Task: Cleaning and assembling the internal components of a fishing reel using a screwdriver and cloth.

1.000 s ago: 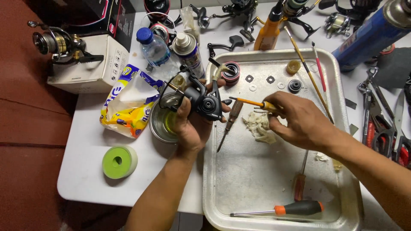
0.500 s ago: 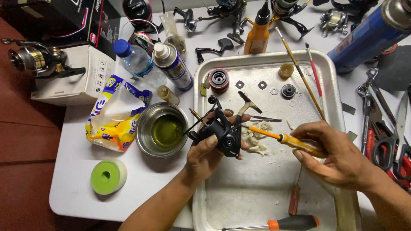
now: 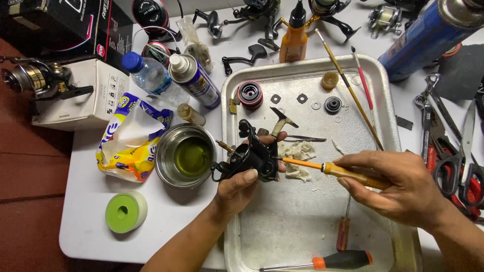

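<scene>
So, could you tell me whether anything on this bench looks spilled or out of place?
Only white scraps lie loose in the metal tray, beside the black reel body in the left hand. Nothing has spilled.

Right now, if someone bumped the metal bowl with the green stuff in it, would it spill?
Probably yes: the bowl looks shallow and holds greenish liquid that would slosh. It seems light thin metal on a smooth table, so it would likely slide rather than tip.

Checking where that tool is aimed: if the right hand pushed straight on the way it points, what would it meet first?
Likely the black reel body in the left hand: the right hand aims its yellow-handled screwdriver leftward at it.
</scene>
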